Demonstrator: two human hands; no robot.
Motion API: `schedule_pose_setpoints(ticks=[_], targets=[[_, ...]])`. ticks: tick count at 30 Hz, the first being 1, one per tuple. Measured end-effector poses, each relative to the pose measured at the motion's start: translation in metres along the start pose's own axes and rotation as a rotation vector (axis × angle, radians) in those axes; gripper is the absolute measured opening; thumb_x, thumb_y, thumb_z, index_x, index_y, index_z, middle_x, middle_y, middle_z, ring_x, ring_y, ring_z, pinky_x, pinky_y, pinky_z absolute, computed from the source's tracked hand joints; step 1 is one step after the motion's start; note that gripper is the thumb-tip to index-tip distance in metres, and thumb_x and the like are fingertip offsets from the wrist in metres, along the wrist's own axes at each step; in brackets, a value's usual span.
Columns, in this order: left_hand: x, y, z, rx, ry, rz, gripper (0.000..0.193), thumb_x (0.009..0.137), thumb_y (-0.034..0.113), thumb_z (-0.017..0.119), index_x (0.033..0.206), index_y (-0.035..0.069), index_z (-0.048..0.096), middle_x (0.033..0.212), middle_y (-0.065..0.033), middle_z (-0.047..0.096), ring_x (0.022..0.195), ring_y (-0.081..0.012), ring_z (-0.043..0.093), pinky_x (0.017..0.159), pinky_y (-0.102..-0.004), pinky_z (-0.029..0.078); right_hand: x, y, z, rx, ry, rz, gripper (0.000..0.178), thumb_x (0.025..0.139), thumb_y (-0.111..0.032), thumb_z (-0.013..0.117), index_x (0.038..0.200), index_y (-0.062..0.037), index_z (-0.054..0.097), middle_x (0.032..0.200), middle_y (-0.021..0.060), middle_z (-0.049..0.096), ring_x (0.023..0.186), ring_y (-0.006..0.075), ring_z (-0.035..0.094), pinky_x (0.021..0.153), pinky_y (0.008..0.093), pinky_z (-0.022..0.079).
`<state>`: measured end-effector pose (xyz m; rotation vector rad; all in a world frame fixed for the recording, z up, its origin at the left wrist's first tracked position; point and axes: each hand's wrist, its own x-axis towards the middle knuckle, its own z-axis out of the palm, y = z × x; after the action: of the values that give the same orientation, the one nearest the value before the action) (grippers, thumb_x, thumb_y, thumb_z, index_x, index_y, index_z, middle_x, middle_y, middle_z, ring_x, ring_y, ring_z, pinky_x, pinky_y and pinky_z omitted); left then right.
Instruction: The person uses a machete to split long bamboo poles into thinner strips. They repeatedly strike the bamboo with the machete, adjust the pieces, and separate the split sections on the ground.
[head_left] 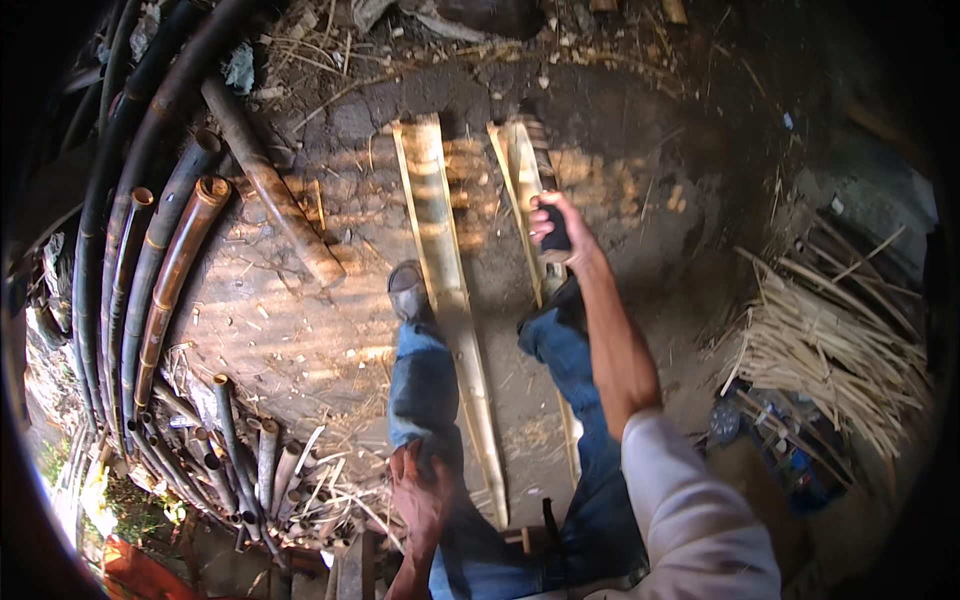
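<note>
My right hand [562,228] is closed around the black handle of a machete-like knife [541,165], its blade pointing away from me. The blade lies over or beside the right split bamboo half [524,170]; whether it touches is unclear. My right leg partly hides that bamboo. A second, longer split bamboo half [436,215] lies hollow side up between my legs, its pale inside showing. Down by my left thigh rests my left hand [420,492], with loosely bent fingers and nothing visible in it.
Long dark bamboo poles [150,230] curve along the left, and a shorter pole [270,180] lies nearer the middle. Cut bamboo pieces [265,460] crowd the lower left. To the right is a heap of pale bamboo strips [820,350]. Shavings litter the dirt floor [290,330].
</note>
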<state>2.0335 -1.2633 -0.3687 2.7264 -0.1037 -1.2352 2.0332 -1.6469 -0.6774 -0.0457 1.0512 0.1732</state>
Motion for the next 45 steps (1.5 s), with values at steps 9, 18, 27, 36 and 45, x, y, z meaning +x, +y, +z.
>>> schedule_pose_setpoints(ticks=[9,18,27,36,45], targets=[[0.002,-0.001,0.002,-0.031,0.008,-0.046,0.035,0.088,0.017,0.062,0.120,0.003,0.065,0.115,-0.0209,0.062,0.107,-0.0410,0.061,0.094,-0.0494,0.049,-0.046,-0.007,0.111,-0.764,0.418,-1.282,0.021,0.084,-0.002,0.069,0.100,-0.0036,0.055,0.076,0.0065,0.066,0.060,0.0118,0.065,0.053,0.0270,0.052],[0.011,-0.008,-0.002,-0.009,-0.027,0.053,0.040,0.088,0.017,0.063,0.126,0.006,0.060,0.118,-0.0207,0.061,0.108,-0.0409,0.060,0.091,-0.0495,0.050,0.033,0.043,-0.012,-0.476,0.203,-0.063,0.020,0.091,-0.024,0.067,0.095,-0.0053,0.060,0.068,0.0004,0.056,0.056,0.0109,0.055,0.056,0.0264,0.051],[0.010,0.000,-0.005,-0.047,-0.051,-0.038,0.037,0.089,0.018,0.060,0.122,0.002,0.063,0.116,-0.0210,0.061,0.109,-0.0411,0.060,0.096,-0.0489,0.047,-0.020,0.061,0.096,-0.849,0.485,-0.934,0.025,0.087,-0.016,0.074,0.098,-0.0032,0.056,0.072,0.0061,0.066,0.058,0.0161,0.066,0.052,0.0304,0.054],[0.012,-0.010,-0.004,-0.041,-0.033,0.067,0.035,0.090,0.017,0.060,0.122,0.003,0.063,0.117,-0.0200,0.061,0.107,-0.0411,0.061,0.092,-0.0487,0.050,0.043,0.059,-0.013,-1.474,0.914,-0.396,0.049,0.079,-0.029,0.078,0.115,0.0000,0.060,0.099,0.0268,0.071,0.096,0.0421,0.070,0.085,0.0485,0.057],[0.012,-0.018,-0.001,0.004,0.004,0.064,0.042,0.089,0.030,0.061,0.122,0.005,0.064,0.119,-0.0210,0.062,0.108,-0.0410,0.062,0.091,-0.0510,0.051,-0.054,-0.030,-0.007,-2.201,0.896,-0.735,0.036,0.089,-0.029,0.072,0.109,-0.0057,0.054,0.094,0.0179,0.068,0.079,0.0378,0.069,0.067,0.0470,0.054]])
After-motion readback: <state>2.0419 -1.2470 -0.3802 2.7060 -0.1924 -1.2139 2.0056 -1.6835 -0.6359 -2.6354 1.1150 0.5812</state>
